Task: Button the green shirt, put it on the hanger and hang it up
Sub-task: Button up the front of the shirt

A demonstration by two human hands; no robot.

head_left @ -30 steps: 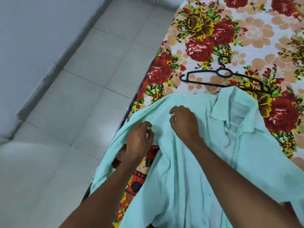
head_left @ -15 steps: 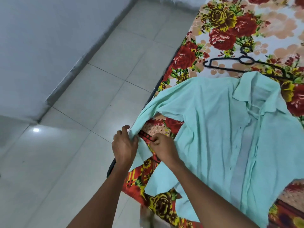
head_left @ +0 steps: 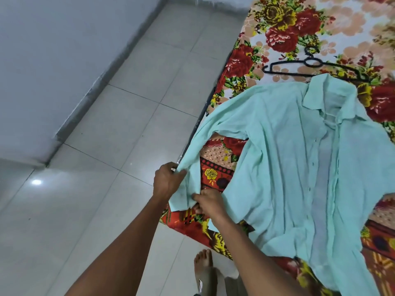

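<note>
The pale green shirt (head_left: 288, 159) lies front up on the flowered bed sheet (head_left: 320, 24), collar toward the far side, its button strip running down the middle. Its left sleeve hangs down along the bed's edge. My left hand (head_left: 166, 182) grips the outer edge of that sleeve near the cuff. My right hand (head_left: 208, 202) pinches the cuff's inner edge just beside it. A black hanger (head_left: 307, 66) lies flat on the sheet beyond the collar, its right end under the shirt.
The bed edge runs diagonally from the top centre down to the bottom right. Grey tiled floor (head_left: 106, 167) fills the left, with a wall and skirting at the upper left. My bare foot (head_left: 203, 265) stands on the floor by the bed.
Both hands left the shirt's shoulder area and came down to the end of the left sleeve. The sleeve is pulled straighter along the bed edge, and my view has swung right.
</note>
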